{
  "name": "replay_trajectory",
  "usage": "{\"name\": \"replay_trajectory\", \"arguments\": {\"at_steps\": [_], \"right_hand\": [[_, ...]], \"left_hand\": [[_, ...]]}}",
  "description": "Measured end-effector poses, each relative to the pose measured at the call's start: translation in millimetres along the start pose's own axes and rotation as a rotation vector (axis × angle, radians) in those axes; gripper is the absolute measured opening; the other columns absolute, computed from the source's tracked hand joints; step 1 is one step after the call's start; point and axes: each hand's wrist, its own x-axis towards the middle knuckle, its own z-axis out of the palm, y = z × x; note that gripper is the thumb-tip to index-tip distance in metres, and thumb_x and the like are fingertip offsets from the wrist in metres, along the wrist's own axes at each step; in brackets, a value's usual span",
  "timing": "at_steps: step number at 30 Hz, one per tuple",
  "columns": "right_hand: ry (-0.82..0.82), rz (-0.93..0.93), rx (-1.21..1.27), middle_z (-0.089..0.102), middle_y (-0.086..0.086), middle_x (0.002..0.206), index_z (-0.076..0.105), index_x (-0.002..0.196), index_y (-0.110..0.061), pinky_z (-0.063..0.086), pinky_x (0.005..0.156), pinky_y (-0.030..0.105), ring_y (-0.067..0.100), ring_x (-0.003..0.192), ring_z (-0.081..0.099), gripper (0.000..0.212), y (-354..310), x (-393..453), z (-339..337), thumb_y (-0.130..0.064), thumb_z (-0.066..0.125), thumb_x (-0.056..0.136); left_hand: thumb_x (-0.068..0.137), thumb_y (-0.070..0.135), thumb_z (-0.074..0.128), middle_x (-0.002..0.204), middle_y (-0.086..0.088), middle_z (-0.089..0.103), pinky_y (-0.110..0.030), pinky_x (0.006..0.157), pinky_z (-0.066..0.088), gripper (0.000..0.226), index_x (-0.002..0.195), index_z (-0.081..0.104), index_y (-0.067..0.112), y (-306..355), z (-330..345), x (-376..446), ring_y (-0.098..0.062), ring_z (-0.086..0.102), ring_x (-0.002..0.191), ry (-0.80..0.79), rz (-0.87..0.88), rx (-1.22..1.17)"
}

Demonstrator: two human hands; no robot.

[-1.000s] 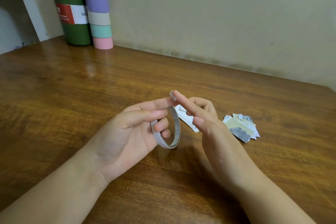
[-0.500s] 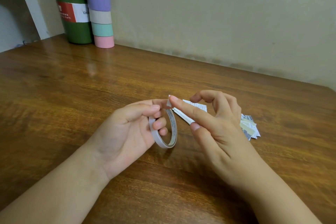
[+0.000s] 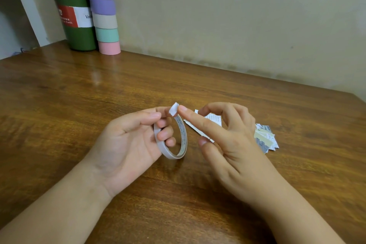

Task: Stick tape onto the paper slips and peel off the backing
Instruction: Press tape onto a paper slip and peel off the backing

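Behind hands—left (image 3: 128, 144) gripping tape ring (image 3: 171, 137), right (image 3: 227, 140) loose-fingered—paper slips (image 3: 265, 138), bottle (image 3: 74, 16), stacked rolls (image 3: 104, 12).

Soft dim light, glare on table (image 3: 95, 77)

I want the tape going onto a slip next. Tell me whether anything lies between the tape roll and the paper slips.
Only the right hand does: it is raised between the tape roll, held in the left hand, and the paper slips on the table, its forefinger touching the lifted tape end. One slip lies partly under it.
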Motion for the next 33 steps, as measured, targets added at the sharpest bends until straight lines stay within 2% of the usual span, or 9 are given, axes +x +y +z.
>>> {"name": "replay_trajectory", "arguments": {"at_steps": [10,14,18,20,23,27,29,31,33], "right_hand": [[0.066,-0.015,0.097,0.040,-0.019,0.112,0.040,0.137,-0.046,0.027,0.099,0.034,0.005,0.110,0.034,0.047,8,-1,5,-0.031,0.038,0.092],[0.139,0.059,0.183,0.045,-0.019,0.107,0.044,0.135,-0.044,0.030,0.098,0.033,0.004,0.108,0.039,0.044,18,-3,5,-0.033,0.037,0.093],[0.228,0.169,0.298,0.050,-0.021,0.098,0.056,0.125,-0.038,0.037,0.089,0.019,0.006,0.106,0.047,0.035,20,-2,7,-0.034,0.041,0.093],[0.283,0.200,0.325,0.053,-0.020,0.090,0.064,0.112,-0.032,0.038,0.079,0.012,0.005,0.099,0.052,0.027,20,0,7,-0.027,0.049,0.091],[0.360,0.166,0.294,0.058,-0.014,0.083,0.068,0.092,-0.023,0.037,0.074,0.007,0.002,0.084,0.055,0.012,21,1,2,-0.019,0.058,0.087],[0.418,0.117,0.272,0.059,-0.011,0.078,0.067,0.084,-0.021,0.038,0.070,0.007,0.001,0.077,0.054,0.007,19,1,-2,-0.015,0.064,0.084],[0.446,0.135,0.255,0.059,-0.012,0.077,0.067,0.083,-0.021,0.038,0.069,0.006,-0.001,0.075,0.053,0.007,20,1,-3,-0.014,0.066,0.083],[0.475,0.192,0.259,0.058,-0.013,0.074,0.067,0.080,-0.021,0.037,0.067,0.005,0.000,0.073,0.053,0.007,24,1,-3,-0.015,0.067,0.081],[0.489,0.250,0.271,0.057,-0.014,0.071,0.068,0.077,-0.023,0.037,0.065,0.006,0.003,0.070,0.053,0.005,27,1,-4,-0.018,0.067,0.080]], "left_hand": [[0.053,0.022,0.078,0.072,-0.001,0.042,-0.029,0.064,0.044,0.030,0.078,0.069,0.010,3,-2,0,-0.012,0.042,0.060,0.037,0.016,-0.043],[0.050,0.025,0.080,0.072,0.000,0.044,-0.028,0.062,0.044,0.042,0.087,0.073,0.007,4,-4,0,-0.011,0.041,0.059,0.080,0.042,0.009],[0.045,0.028,0.085,0.069,0.001,0.044,-0.029,0.062,0.040,0.055,0.095,0.075,0.007,-1,-1,2,-0.010,0.041,0.058,0.135,0.083,0.194],[0.058,0.021,0.076,0.067,0.000,0.043,-0.032,0.068,0.036,0.039,0.095,0.075,0.010,0,5,2,-0.010,0.041,0.058,0.178,0.080,0.311],[0.079,0.029,0.059,0.064,0.000,0.041,-0.031,0.081,0.033,0.025,0.097,0.075,0.026,5,25,2,-0.011,0.044,0.064,0.195,0.007,0.647],[0.093,0.024,0.052,0.053,0.022,0.050,-0.018,0.075,0.034,0.023,0.097,0.074,0.032,1,46,14,0.008,0.048,0.059,0.142,0.026,0.957],[0.093,0.024,0.053,0.061,0.033,0.056,-0.014,0.071,0.033,0.023,0.098,0.073,0.033,-4,51,21,0.017,0.051,0.066,0.156,0.061,1.025],[0.092,0.026,0.054,0.089,0.026,0.063,-0.015,0.079,0.034,0.024,0.096,0.073,0.039,-12,52,27,0.017,0.053,0.084,0.178,0.089,1.017],[0.092,0.024,0.054,0.094,0.019,0.062,-0.019,0.082,0.034,0.026,0.095,0.072,0.043,-22,50,31,0.012,0.053,0.087,0.187,0.117,0.976]]}}
